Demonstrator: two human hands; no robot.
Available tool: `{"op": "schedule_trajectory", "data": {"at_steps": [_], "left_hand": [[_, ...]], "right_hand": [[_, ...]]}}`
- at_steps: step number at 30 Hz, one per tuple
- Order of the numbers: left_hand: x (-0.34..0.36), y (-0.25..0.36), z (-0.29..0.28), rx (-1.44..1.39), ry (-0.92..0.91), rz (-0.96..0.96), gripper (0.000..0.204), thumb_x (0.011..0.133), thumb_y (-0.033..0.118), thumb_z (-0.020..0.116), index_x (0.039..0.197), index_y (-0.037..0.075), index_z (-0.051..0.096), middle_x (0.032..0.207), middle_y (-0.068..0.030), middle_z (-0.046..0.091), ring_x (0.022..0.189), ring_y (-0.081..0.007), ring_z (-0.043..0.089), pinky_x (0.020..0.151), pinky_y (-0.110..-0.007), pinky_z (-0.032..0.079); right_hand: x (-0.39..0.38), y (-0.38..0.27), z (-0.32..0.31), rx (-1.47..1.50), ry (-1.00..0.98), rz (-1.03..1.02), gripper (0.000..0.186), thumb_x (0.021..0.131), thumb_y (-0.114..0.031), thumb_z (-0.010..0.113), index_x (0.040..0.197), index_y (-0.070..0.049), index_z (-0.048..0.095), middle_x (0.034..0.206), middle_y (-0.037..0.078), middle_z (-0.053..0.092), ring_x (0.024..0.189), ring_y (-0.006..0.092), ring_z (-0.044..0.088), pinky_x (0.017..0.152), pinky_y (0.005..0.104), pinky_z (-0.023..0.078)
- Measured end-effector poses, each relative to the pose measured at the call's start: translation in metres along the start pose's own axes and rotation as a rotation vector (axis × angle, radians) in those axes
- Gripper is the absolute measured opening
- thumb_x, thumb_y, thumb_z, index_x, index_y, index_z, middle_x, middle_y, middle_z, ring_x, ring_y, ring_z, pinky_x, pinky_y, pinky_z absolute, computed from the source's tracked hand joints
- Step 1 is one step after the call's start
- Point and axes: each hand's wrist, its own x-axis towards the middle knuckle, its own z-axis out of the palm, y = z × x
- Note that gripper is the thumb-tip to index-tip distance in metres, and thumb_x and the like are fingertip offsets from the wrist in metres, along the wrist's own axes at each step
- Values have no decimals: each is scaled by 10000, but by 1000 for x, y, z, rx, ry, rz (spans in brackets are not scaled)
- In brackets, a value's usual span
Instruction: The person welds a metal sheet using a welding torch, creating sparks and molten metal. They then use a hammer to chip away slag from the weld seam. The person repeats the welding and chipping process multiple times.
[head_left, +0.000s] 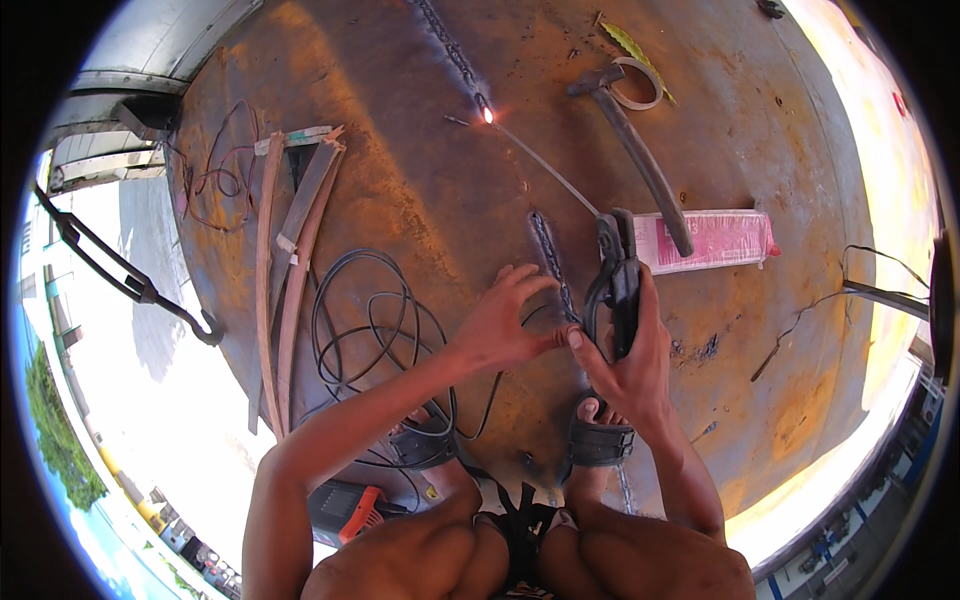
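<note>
The right hand [640, 370] is closed around a black electrode holder [624, 295], which clamps a thin welding rod [550, 168]. The rod slants up and left over a rusty metal plate [420, 185], its far tip glowing at the lower end of a dark weld seam [447, 42]. The left hand [505, 325] is open, fingers spread and slightly bent, just beside the holder; whether the two thumbs touch cannot be told.

A shorter weld bead [546, 250] runs between the hands and the glowing tip. Right of the rod lies a hammer [643, 155], its head by a pale ring [657, 88] and a yellow-green leaf [628, 43]; its handle end crosses a pink package [712, 240]. Loops of black cable [322, 345] spread left of the hands and over the left sandal [425, 447], crowding that foot. Beyond them stand out wooden strips [268, 290] and thin reddish wire [222, 180]. An orange-and-black device [350, 512] sits near the left leg.

The package carries printed lettering along its side.
</note>
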Motion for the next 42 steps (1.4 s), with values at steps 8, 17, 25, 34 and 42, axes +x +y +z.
{"op": "schedule_trajectory", "data": {"at_steps": [8,17,25,34,42], "left_hand": [[2,-1,-2,-34,2,20,799,824,514,879,1450,111,592,1619,-264,431,1541,-478,348,1250,-542,335],[1,-2,-1,-11,-5,-8,786,838,505,873,1467,133,584,1629,-235,436,1564,-445,325,1268,-531,309],[2,-5,0,-15,13,30,894,799,626,861,1447,71,593,1600,-283,433,1517,-489,381,1232,-543,362],[3,-3,-2,-52,46,76,881,807,657,836,1398,40,621,1541,-288,481,1453,-458,474,1195,-514,415],[3,-5,-3,-71,30,74,889,806,670,834,1401,45,619,1543,-291,478,1464,-467,455,1202,-540,395]], "right_hand": [[2,0,1,3,-11,5,999,888,-317,829,1594,65,234,1211,289,682,1094,450,725,926,480,568],[3,1,1,11,-13,7,1006,885,-324,835,1592,69,238,1224,299,679,1093,457,727,926,485,571],[3,2,1,11,-7,-2,1000,884,-319,838,1592,63,244,1235,303,675,1098,455,727,924,483,573],[4,-3,0,35,-5,-4,973,888,-290,837,1595,41,257,1223,281,683,1088,430,736,921,470,576],[4,0,1,28,-3,-15,978,883,-273,843,1591,55,253,1228,279,681,1084,424,733,920,465,574]]}}
